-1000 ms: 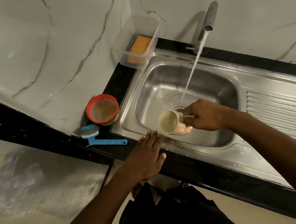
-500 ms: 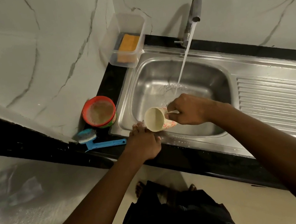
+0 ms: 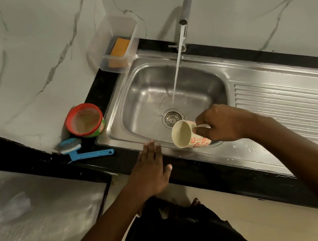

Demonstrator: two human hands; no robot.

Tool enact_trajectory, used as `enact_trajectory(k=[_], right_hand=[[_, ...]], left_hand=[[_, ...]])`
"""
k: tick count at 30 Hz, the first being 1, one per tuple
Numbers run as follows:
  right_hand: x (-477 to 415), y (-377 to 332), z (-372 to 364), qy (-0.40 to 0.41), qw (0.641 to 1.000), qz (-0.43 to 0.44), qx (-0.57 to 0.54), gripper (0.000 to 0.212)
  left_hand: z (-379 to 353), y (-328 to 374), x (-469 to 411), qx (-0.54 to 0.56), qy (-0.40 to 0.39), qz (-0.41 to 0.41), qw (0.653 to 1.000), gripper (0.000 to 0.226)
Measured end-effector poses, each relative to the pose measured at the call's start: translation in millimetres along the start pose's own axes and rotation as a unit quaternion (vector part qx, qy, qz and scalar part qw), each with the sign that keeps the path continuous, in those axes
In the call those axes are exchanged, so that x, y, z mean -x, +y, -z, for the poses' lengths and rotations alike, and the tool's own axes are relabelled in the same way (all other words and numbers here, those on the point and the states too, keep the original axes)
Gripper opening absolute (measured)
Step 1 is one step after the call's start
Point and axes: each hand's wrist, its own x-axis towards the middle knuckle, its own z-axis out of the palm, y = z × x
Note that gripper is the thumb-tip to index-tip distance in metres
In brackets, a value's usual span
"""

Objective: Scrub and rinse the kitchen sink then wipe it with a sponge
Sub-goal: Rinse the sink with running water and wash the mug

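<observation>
Behind the work area, a pale marble-veined wall (image 3: 41, 55) meets in a corner. A black countertop (image 3: 214, 176) runs along its base and carries a stainless steel sink (image 3: 141, 102) with a ribbed drainboard (image 3: 288, 105) on the right side. Water droplets lie on the front rim of the sink near the right forearm.

The left hand (image 3: 152, 175) lies palm down over the front edge of the countertop. Its fingers are straight and held together, with the fingertips at the front rim of the sink. Contact with the rim cannot be confirmed.

The right hand (image 3: 222, 123) is over the front of the basin. Its fingers are curled round the handle of a mug (image 3: 185, 135). The mug is cream with a red floral pattern. It is tipped on its side with the mouth facing left.

A clear plastic container (image 3: 119, 25) stands at the rear left corner of the sink, against the wall. The orange sponge (image 3: 120, 46) lies flat inside it.

A round red tub (image 3: 85, 121) stands on the countertop just left of the sink. A blue brush (image 3: 84, 151) lies in front of the tub, with its handle pointing toward the sink.

The tap (image 3: 185, 9) rises behind the basin. A water stream (image 3: 177, 70) falls from it to the basin floor, just behind the drain strainer (image 3: 172, 117). The mug is near the strainer and clear of the stream.
</observation>
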Motion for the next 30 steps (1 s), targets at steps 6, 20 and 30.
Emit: enact_trajectory(k=[6, 20, 30], right_hand=[[-3, -9, -11, 0.014, 0.999, 0.021, 0.029, 0.039], [87, 58, -18, 0.004, 0.992, -0.064, -0.107, 0.032], [109, 65, -33, 0.036, 0.998, -0.056, -0.001, 0.035]], left_hand=[[-10, 10, -5, -0.004, 0.036, 0.046, 0.998, 0.085], [-21, 79, -21, -0.050, -0.018, -0.132, 0.990, 0.079], [-25, 97, -11, -0.070, -0.007, -0.068, 0.995, 0.081]])
